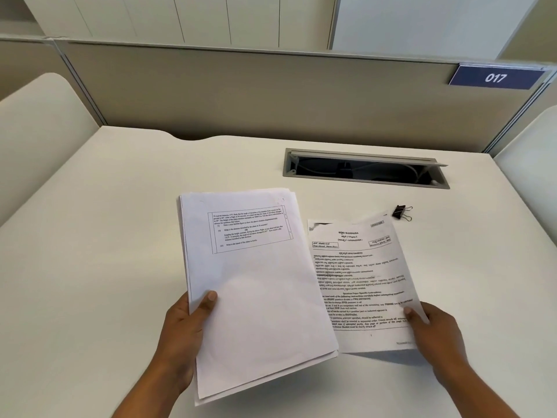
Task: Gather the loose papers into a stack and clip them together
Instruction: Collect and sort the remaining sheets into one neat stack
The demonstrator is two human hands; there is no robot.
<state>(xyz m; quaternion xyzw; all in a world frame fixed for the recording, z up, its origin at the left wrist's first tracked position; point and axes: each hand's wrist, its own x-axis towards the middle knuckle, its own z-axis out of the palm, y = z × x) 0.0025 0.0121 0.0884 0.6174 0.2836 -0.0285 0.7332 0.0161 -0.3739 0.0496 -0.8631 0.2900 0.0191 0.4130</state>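
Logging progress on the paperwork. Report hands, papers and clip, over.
Left hand grips the paper stack. Right hand holds one printed sheet beside it, not yet merged. Binder clip on the desk, untouched. Nothing blocks it.

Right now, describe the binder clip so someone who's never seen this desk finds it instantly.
On the white desk, find the open cable slot at the back. Just in front of its right half, beyond the top right corner of the printed sheet in the right hand, lies the binder clip. It is the only small black thing there, with silver wire handles.
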